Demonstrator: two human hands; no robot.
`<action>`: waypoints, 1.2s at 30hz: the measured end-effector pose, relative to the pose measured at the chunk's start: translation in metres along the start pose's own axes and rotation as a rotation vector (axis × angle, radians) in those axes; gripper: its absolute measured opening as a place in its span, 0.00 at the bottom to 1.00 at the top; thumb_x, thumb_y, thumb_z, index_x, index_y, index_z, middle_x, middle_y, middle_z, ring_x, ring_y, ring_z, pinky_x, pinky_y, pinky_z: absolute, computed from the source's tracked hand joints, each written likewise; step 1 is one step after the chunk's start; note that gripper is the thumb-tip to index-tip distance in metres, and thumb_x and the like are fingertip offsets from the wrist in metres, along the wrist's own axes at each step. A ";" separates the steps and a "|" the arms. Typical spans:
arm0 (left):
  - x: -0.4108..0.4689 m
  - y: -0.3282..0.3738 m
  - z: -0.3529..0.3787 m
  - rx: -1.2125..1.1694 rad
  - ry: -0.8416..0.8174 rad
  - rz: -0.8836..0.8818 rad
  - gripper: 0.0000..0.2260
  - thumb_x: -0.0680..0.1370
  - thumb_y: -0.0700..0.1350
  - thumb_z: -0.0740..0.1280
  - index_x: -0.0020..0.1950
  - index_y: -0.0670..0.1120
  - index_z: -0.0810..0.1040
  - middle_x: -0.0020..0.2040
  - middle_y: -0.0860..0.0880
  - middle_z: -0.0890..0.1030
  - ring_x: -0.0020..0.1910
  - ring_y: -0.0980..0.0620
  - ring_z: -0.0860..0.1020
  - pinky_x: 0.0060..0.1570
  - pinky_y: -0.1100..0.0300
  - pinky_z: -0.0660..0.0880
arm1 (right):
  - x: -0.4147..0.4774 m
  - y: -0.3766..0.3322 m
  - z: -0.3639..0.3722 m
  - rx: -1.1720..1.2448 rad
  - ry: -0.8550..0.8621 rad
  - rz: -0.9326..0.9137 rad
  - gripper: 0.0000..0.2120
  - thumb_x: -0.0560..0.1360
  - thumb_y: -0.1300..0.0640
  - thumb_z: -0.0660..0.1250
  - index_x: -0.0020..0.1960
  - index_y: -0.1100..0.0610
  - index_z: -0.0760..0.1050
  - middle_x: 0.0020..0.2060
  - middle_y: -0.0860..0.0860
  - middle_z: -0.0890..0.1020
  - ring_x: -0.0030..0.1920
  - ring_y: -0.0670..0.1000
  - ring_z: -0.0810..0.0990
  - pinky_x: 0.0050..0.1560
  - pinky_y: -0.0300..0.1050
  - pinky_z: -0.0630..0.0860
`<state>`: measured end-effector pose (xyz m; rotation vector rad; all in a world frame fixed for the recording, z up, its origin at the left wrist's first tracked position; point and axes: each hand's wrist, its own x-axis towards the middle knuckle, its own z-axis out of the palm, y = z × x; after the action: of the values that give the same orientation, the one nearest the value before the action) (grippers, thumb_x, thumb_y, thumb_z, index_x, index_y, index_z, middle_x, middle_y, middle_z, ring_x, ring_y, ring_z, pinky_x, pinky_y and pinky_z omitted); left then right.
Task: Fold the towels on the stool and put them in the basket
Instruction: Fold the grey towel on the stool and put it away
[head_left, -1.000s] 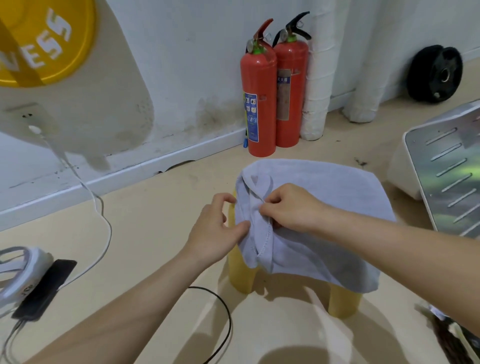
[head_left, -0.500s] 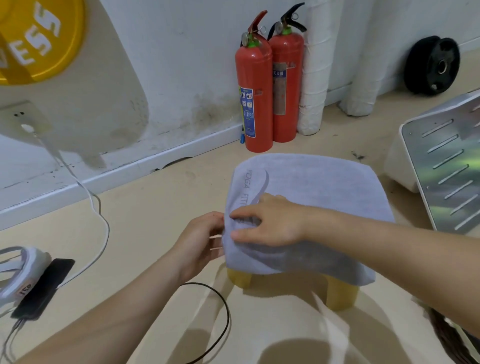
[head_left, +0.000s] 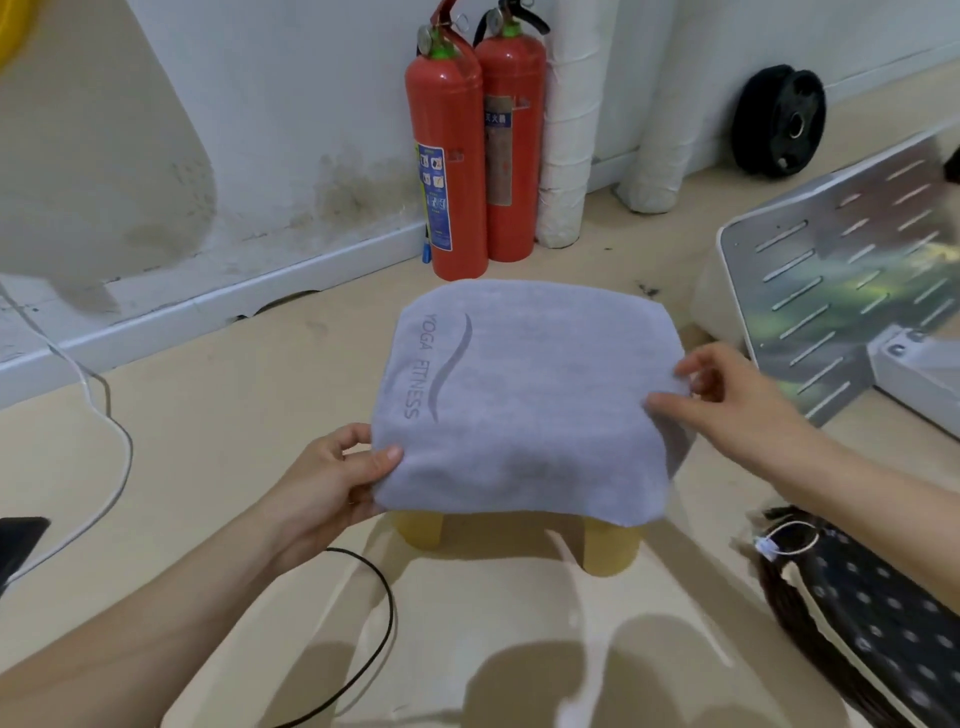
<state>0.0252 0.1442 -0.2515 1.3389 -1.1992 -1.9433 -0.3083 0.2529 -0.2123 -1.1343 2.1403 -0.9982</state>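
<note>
Currently seeing grey towel (head_left: 524, 395) spread flat over yellow stool (head_left: 609, 548), centre of frame, "YOGA FITNESS" print running along its left side. Covers the whole seat and leaves only two near legs showing below the hem.

Pinched at lower-left corner by left hand (head_left: 332, 480): thumb (head_left: 387, 453) on top of the cloth, fingers (head_left: 345, 436) curled round the edge and mostly hidden beneath.

Touched at right edge by right hand (head_left: 743, 402): thumb tip lying on the cloth, fingers (head_left: 693, 366) bent and slightly apart just over the rim. Can't tell whether any cloth is actually nipped there; blurred.

Got dark woven basket (head_left: 878, 629) with dotted lining at lower right, on the floor, apart from the stool.

Behind stool, top centre: two red fire extinguishers (head_left: 452, 156) against the wall, wrapped white pipe (head_left: 569, 130) just beside them. Black weight plate (head_left: 782, 122) upper right, leaning on the wall. Slotted metal panel (head_left: 841, 280) at right edge. White cable (head_left: 111, 421) at left, black cable (head_left: 374, 639) looping on the floor by the left forearm.
</note>
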 end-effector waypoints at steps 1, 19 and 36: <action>0.001 0.000 0.002 -0.016 0.048 -0.007 0.11 0.72 0.44 0.73 0.50 0.46 0.73 0.43 0.45 0.84 0.35 0.49 0.81 0.36 0.58 0.80 | -0.007 0.016 -0.005 0.146 0.007 0.147 0.22 0.67 0.48 0.75 0.56 0.50 0.71 0.47 0.51 0.75 0.48 0.51 0.76 0.49 0.50 0.77; -0.028 0.030 -0.012 0.281 -0.274 -0.026 0.20 0.60 0.26 0.70 0.47 0.42 0.85 0.46 0.40 0.84 0.44 0.49 0.83 0.47 0.64 0.78 | -0.051 0.044 0.008 0.801 -0.251 0.408 0.13 0.73 0.61 0.68 0.56 0.63 0.72 0.31 0.56 0.80 0.25 0.49 0.74 0.22 0.36 0.72; -0.081 0.199 0.053 0.551 0.320 1.104 0.21 0.69 0.28 0.71 0.46 0.55 0.83 0.43 0.62 0.85 0.44 0.62 0.82 0.46 0.71 0.75 | -0.031 -0.124 -0.130 0.297 0.298 -0.559 0.09 0.75 0.55 0.69 0.38 0.56 0.80 0.29 0.56 0.81 0.27 0.50 0.77 0.28 0.43 0.73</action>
<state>-0.0066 0.1296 -0.0329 0.8137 -1.8170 -0.6275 -0.3268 0.2793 -0.0331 -1.5424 1.8195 -1.7650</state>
